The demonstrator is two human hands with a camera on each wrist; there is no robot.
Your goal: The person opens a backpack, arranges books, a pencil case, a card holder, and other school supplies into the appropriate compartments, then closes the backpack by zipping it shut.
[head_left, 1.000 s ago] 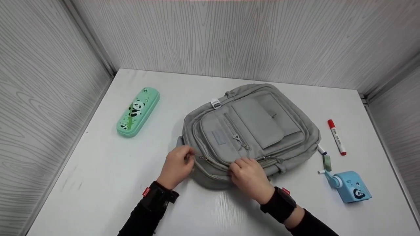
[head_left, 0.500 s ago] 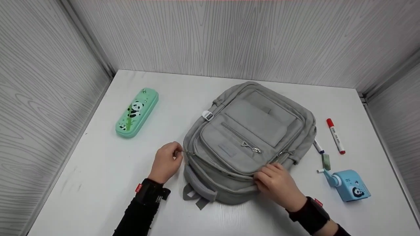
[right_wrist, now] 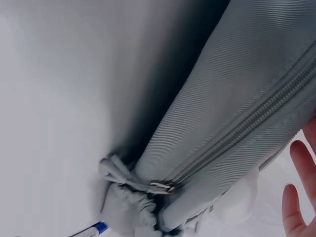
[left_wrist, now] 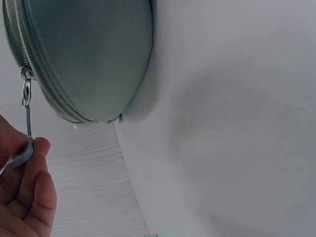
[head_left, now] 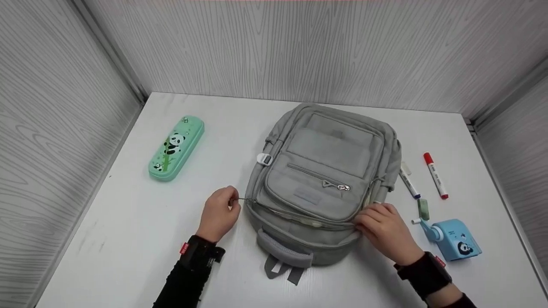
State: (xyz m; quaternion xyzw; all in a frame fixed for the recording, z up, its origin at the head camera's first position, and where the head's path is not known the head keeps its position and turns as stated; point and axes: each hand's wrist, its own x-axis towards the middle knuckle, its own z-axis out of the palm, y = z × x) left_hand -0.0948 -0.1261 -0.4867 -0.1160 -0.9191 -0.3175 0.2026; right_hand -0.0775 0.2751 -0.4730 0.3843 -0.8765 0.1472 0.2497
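Near side: the white bench [head_left: 252, 286] runs to the bottom of the head view, a strip of it showing below the grab handle [head_left: 284, 250]
Left hand: this hand [head_left: 218, 214] pinches the zipper pull [left_wrist: 19, 157], the cord stretched to the slider
Right hand: this hand [head_left: 389, 233] grips the near right edge of the bag; in its wrist view two fingers stand off the fabric
Between the hands: the grey backpack [head_left: 329, 154] lies front up, handle end toward the person, the hands well apart on either side of it
Room on the right: tighter, with the blue crank box [head_left: 456, 240] near the right hand, then the green block [head_left: 423, 209], blue-tipped marker [head_left: 409, 182] and red marker [head_left: 436, 175]
Room on the left: a wide stretch of bench out to the green panda case [head_left: 176, 149], a narrower strip beyond
Far edge: the backpack's far end reaches the bench's back edge; cannot tell if it touches the wall panel [head_left: 239, 47]
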